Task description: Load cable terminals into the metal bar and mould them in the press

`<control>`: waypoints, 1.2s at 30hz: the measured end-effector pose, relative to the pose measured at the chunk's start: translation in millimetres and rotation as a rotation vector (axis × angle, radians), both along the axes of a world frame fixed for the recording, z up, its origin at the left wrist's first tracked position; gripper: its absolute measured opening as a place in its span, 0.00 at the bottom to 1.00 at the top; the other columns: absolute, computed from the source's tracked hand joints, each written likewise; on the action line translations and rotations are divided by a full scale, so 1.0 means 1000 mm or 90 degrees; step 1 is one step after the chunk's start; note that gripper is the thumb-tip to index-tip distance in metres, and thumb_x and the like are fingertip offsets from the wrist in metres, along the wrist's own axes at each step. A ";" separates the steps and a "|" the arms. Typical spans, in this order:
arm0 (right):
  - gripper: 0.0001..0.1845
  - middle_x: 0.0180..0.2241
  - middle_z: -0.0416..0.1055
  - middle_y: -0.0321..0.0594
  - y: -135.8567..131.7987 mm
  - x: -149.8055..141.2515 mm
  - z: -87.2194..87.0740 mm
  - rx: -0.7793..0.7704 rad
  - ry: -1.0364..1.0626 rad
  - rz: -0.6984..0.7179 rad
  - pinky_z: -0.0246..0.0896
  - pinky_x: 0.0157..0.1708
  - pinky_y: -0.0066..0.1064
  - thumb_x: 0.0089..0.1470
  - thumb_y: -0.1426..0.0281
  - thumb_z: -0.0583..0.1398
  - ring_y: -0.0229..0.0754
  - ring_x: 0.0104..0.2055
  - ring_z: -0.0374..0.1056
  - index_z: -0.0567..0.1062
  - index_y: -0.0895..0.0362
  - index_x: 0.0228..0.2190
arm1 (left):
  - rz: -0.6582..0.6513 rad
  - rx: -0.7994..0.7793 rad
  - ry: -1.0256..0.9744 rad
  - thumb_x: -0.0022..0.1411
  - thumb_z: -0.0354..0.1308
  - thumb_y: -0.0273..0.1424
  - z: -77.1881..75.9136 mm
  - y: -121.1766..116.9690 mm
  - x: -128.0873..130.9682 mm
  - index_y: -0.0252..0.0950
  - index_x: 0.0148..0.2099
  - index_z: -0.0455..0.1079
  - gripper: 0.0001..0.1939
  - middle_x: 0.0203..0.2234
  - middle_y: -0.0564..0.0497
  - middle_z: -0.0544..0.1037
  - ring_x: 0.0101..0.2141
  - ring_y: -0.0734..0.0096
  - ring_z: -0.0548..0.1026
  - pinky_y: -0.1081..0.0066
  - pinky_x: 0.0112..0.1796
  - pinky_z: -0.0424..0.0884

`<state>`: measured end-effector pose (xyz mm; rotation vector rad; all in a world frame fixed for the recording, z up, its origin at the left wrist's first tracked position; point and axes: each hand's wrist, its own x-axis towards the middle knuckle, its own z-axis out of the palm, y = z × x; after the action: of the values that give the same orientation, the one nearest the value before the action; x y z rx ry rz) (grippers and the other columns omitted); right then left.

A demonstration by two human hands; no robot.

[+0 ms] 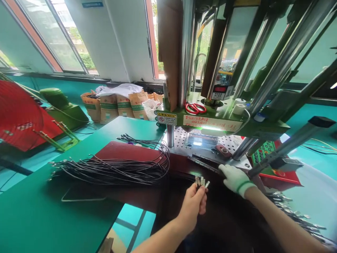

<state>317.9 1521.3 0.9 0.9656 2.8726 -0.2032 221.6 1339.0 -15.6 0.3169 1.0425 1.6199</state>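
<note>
My left hand (194,202) is bare and closed around a bunch of cable ends (201,182), whose silvery metal tips poke up above the fingers. My right hand (235,180), in a white glove with a green cuff, has its fingers at the near end of a long dark metal strip (205,163), apparently pinching it. That strip lies slanted at the front edge of the press bed. To the left, a thick bundle of black cables (113,170) lies on a dark red board (126,150), curling round at its right end.
A green press (210,121) with steel columns stands ahead, red scissors (195,108) on its plate. Below is a perforated metal bed (180,137). More metal-ended cables (297,216) lie at right. A green table (31,211) spreads left; paper sacks (109,107) stand behind.
</note>
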 end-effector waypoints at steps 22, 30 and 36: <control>0.24 0.12 0.58 0.27 -0.112 0.051 -0.032 -0.806 0.743 -0.351 0.40 0.04 0.19 0.53 0.53 0.50 0.27 0.06 0.45 0.66 0.60 0.40 | -0.103 -0.058 0.319 0.46 0.59 0.36 -0.002 0.010 0.030 0.34 0.26 0.65 0.10 0.13 0.58 0.61 0.17 0.79 0.58 0.78 0.19 0.53; 0.21 0.15 0.62 0.31 -0.117 0.051 -0.034 -0.705 0.782 -0.336 0.45 0.09 0.20 0.53 0.57 0.52 0.29 0.12 0.52 0.69 0.61 0.39 | -0.092 -0.061 0.335 0.46 0.60 0.38 -0.002 0.005 0.030 0.34 0.26 0.65 0.12 0.13 0.58 0.62 0.17 0.79 0.59 0.78 0.19 0.54; 0.24 0.12 0.59 0.28 -0.119 0.050 -0.031 -0.770 0.781 -0.336 0.41 0.04 0.18 0.55 0.57 0.50 0.28 0.08 0.47 0.63 0.62 0.46 | -0.090 -0.056 0.338 0.46 0.60 0.38 -0.003 0.006 0.031 0.34 0.26 0.65 0.12 0.13 0.58 0.62 0.18 0.78 0.60 0.78 0.20 0.55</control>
<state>368.1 1402.7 -29.9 1.4057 2.0251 -2.8835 252.2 1344.8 -18.5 0.7724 1.4483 1.3863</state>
